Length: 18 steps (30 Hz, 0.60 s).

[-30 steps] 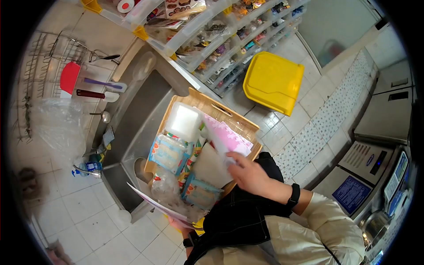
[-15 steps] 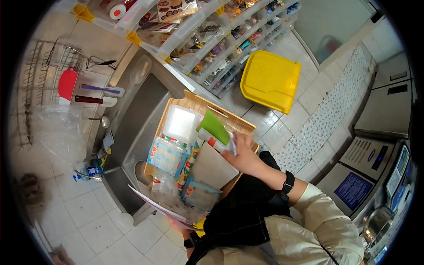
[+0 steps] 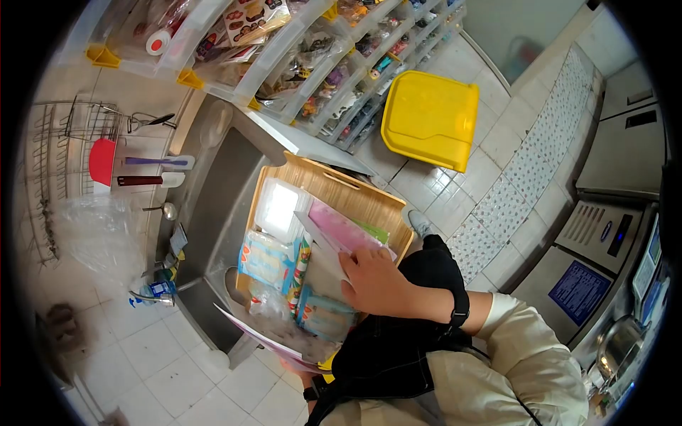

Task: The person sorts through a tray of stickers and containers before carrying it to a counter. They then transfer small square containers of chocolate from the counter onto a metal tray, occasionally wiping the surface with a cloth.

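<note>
A wooden tray (image 3: 339, 183) lies across the sink edge and holds packed goods. My right hand (image 3: 376, 280) is closed over a greyish-white sheet (image 3: 323, 246) and a pink sheet (image 3: 344, 226) on its right side. A sliver of green card (image 3: 375, 231) shows under them. Left of these are a white plastic box (image 3: 280, 206), a blue-and-clear packet (image 3: 268, 257) and another blue-edged packet (image 3: 323, 316). At the tray's near end, my left hand (image 3: 298, 367), mostly hidden, grips a pale, pink-edged sheet (image 3: 259, 336).
A steel sink (image 3: 206, 206) runs along the left, with utensils on the wall rack (image 3: 92, 117). Clear plastic drawers (image 3: 284, 78) stand at the back. A yellow bin (image 3: 430, 121) stands on the floor, and a steel appliance (image 3: 561, 263) is at right.
My right hand has moved left and nearer, over the sheets. The pink sheet is uncovered, and the green card has dropped mostly out of sight. My left hand stays low at the near end.
</note>
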Tool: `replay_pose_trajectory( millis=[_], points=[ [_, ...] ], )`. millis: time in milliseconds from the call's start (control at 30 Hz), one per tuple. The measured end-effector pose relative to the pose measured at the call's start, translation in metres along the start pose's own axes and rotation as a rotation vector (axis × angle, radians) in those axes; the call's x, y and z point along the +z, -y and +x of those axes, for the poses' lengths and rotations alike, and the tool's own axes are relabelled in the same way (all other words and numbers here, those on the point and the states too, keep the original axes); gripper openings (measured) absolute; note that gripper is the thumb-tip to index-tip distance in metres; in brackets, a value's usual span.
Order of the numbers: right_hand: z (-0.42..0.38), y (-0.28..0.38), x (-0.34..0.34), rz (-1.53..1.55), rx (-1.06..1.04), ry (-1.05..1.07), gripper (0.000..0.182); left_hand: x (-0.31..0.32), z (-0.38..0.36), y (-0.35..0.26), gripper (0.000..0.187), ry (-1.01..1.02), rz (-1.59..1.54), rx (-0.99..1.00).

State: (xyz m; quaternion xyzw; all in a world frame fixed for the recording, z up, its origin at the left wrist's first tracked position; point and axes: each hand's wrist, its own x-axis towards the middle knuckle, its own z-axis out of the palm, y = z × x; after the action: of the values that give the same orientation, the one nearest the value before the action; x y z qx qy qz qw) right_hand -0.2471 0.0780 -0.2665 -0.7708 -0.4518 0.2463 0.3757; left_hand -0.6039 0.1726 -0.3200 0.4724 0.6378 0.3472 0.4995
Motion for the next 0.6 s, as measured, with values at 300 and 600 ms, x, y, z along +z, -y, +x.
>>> replay_pose_trajectory(
  millis=[300,600],
  points=[
    [0.000,-0.026,-0.006,-0.121,0.223,-0.044,0.047,-0.003,0.000,0.003,0.046,0.002,-0.009,0.007],
    [-0.006,-0.011,-0.001,0.142,0.061,-0.074,0.046,-0.016,0.005,0.016,0.046,0.025,-0.076,0.067]
  ],
)
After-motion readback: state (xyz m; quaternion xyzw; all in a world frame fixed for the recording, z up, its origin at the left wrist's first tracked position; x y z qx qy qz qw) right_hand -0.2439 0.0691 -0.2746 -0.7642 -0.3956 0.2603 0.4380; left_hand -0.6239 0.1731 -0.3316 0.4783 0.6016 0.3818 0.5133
